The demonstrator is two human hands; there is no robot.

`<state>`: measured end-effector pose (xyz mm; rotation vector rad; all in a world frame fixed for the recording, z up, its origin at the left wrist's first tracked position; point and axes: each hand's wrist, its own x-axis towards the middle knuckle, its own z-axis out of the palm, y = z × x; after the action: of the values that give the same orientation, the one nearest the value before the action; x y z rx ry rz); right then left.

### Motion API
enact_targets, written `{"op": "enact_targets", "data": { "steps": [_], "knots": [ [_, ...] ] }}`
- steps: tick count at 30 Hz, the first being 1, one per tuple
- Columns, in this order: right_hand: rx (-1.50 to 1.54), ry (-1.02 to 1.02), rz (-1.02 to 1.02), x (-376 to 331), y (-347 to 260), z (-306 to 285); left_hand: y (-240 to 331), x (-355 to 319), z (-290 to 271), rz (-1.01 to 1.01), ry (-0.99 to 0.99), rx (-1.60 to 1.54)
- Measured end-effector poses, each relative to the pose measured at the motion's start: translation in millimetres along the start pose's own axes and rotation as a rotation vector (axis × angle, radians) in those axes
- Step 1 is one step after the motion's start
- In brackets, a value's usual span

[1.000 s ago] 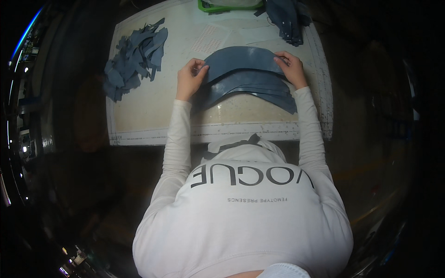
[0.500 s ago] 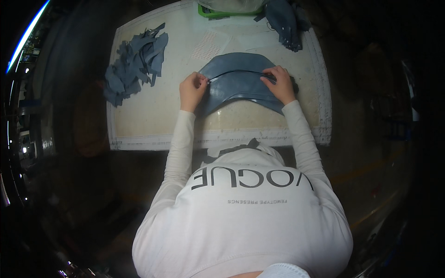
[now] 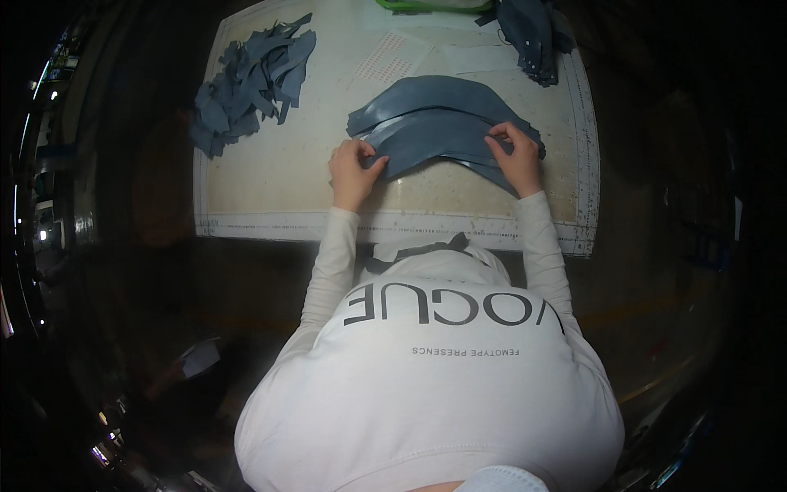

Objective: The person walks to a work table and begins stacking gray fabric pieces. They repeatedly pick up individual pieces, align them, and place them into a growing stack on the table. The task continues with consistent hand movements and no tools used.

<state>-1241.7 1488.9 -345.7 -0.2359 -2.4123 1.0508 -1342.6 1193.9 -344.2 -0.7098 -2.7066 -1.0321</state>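
Note:
Curved blue-grey pieces of smooth, leather-like sheet lie stacked in front of me. The nearer curved piece (image 3: pixel 438 136) arches across the pile, overlapping a farther curved piece (image 3: pixel 443 92). At its left end my left hand (image 3: pixel 355 174) has thumb and fingers bent in a pinch on the edge. My right hand (image 3: pixel 518 160) has its thumb and forefinger closed round the right end in the same way. Several layered edges show below the arch. The fingertips' exact grip is partly hidden.
A loose heap of blue-grey strips (image 3: pixel 258 78) lies on the left of the pale table (image 3: pixel 270 180). Another dark bundle (image 3: pixel 533 41) is at the back right, near a green tray (image 3: pixel 434 5). A sheet with small red marks (image 3: pixel 385 56) lies behind the pile.
The curved piece, earlier raised with its edge toward me, now lies flatter and nearer. More of the farther piece shows behind it. Both hands have come closer to my body.

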Motion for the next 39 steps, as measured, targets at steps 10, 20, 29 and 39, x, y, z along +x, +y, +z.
{"op": "enact_targets", "data": {
  "steps": [10, 20, 29, 39],
  "knots": [
    [0.107, -0.298, 0.314, -46, 4, -19, -12, -24, -4, -0.302, -0.351, -0.444],
    [0.42, -0.203, 0.237, -39, -8, -22, 10, 6, 11, -0.438, -0.297, -0.474],
    [0.539, -0.591, 0.088, -20, -82, -87, 0, 39, -10, -0.182, -0.102, -0.152],
    [0.631, -0.736, -0.051, -5, -137, -55, 25, -10, -23, -0.144, -0.821, -1.318]
  ]
}}
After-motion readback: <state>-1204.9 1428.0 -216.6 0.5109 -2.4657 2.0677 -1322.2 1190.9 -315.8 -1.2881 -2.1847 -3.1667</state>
